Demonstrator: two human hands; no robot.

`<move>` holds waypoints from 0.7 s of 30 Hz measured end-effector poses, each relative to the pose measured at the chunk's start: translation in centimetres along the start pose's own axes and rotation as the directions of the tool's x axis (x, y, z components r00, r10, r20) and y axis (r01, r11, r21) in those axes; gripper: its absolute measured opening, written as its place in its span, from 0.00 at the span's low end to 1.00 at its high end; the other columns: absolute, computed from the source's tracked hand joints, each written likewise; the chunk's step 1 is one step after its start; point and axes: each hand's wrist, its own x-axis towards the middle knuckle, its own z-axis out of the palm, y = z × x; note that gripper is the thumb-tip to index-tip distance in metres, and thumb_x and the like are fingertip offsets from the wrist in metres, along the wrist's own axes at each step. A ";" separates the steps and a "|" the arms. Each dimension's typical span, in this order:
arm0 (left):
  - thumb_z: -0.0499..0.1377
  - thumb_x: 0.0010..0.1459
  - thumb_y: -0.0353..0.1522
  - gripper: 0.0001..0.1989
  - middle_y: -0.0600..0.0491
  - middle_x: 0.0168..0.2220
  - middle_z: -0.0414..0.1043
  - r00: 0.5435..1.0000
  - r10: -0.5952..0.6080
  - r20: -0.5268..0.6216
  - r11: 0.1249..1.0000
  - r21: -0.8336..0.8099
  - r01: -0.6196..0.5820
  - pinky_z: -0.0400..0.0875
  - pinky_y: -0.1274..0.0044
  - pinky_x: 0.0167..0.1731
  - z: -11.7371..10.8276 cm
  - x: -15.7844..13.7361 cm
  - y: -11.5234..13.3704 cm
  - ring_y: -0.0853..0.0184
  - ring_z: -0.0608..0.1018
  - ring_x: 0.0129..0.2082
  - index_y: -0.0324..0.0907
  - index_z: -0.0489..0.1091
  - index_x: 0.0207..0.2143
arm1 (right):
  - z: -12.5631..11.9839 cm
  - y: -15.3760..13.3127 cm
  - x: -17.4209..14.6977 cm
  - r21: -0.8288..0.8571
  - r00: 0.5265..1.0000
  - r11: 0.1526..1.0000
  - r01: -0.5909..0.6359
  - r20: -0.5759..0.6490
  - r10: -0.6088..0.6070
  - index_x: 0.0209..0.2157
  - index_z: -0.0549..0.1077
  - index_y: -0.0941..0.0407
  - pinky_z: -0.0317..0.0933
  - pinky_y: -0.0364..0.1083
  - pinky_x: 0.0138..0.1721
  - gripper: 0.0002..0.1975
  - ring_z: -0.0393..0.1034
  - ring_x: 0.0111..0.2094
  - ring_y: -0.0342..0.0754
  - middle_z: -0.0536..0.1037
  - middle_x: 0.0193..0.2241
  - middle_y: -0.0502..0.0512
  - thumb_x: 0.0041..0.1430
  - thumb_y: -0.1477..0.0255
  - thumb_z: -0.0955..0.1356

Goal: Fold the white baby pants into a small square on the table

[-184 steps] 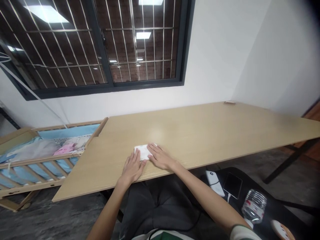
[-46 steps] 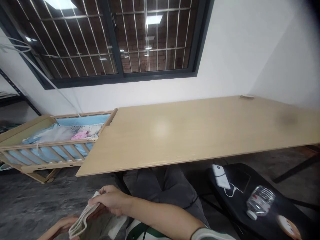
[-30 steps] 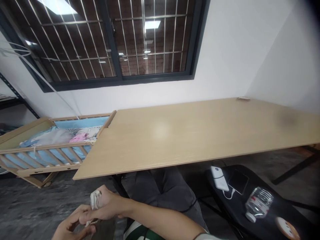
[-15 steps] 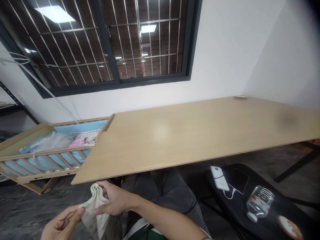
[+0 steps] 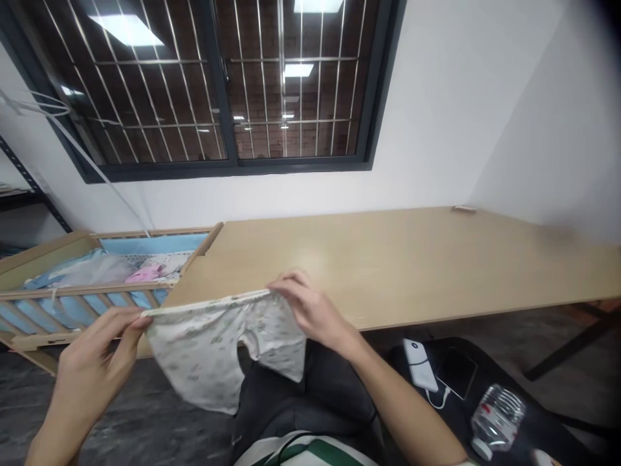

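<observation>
A small pair of white shorts (image 5: 204,349) with a faint print hangs stretched out by its waistband above my lap. My left hand (image 5: 104,353) pinches the left end of the waistband. At the other end, my right hand (image 5: 310,307) grips the waistband between thumb and fingers, over the front edge of the wooden table (image 5: 388,265). Both short legs dangle below, with a gap between them.
A wooden crib (image 5: 111,294) with blue lining and bedding adjoins the table's left end. On a black seat (image 5: 451,421) at right lie a white power bank (image 5: 420,366), a dark phone (image 5: 457,372) and a clear plastic bottle (image 5: 497,421). A barred window (image 5: 233,97) is ahead.
The shorts were bunched low near my lap; now they are spread wide and raised. My hands have moved apart, the right one up and rightward to above the table edge.
</observation>
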 end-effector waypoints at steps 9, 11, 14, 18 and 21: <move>0.49 0.70 0.43 0.19 0.50 0.37 0.75 0.976 0.209 0.053 0.976 -0.069 -0.205 0.68 0.75 0.42 11.9 13.6 3.2 0.64 0.75 0.38 0.41 0.74 0.39 | -8.3 8.4 5.6 -0.377 0.969 0.909 -0.179 -0.227 0.096 0.44 0.75 0.55 0.65 0.51 0.47 0.08 0.70 0.43 0.52 0.79 0.40 0.56 0.67 0.68 0.67; 0.48 0.71 0.42 0.19 0.48 0.44 0.76 0.975 0.130 0.182 0.991 -0.067 -0.120 0.67 0.73 0.47 16.1 14.9 3.2 0.62 0.76 0.44 0.41 0.74 0.42 | -8.0 12.8 6.0 -0.329 0.948 0.893 -0.308 -0.191 0.256 0.43 0.75 0.55 0.65 0.48 0.41 0.08 0.71 0.38 0.49 0.79 0.39 0.55 0.66 0.69 0.66; 0.46 0.72 0.40 0.19 0.47 0.49 0.77 0.940 0.035 0.339 0.999 -0.029 -0.027 0.67 0.72 0.49 21.9 14.9 3.1 0.60 0.75 0.50 0.42 0.74 0.44 | -6.3 19.7 5.5 -0.331 0.882 0.819 -0.469 -0.117 0.457 0.43 0.73 0.56 0.63 0.44 0.38 0.07 0.71 0.37 0.47 0.78 0.40 0.53 0.63 0.74 0.66; 0.47 0.71 0.38 0.18 0.45 0.45 0.78 0.896 -0.040 0.442 0.999 0.028 0.030 0.69 0.72 0.45 27.8 13.1 2.5 0.58 0.78 0.47 0.42 0.74 0.42 | -2.9 25.4 3.5 -0.457 0.745 0.635 -0.622 -0.097 0.660 0.46 0.71 0.55 0.63 0.42 0.38 0.10 0.72 0.40 0.47 0.78 0.43 0.54 0.63 0.77 0.65; 0.47 0.70 0.36 0.17 0.40 0.47 0.77 0.873 -0.068 0.483 0.996 0.079 0.034 0.69 0.69 0.47 30.3 11.5 2.0 0.56 0.77 0.49 0.39 0.73 0.45 | -0.6 26.7 2.2 -0.497 0.713 0.588 -0.638 -0.092 0.695 0.46 0.71 0.56 0.63 0.43 0.40 0.12 0.72 0.43 0.50 0.77 0.44 0.58 0.63 0.79 0.64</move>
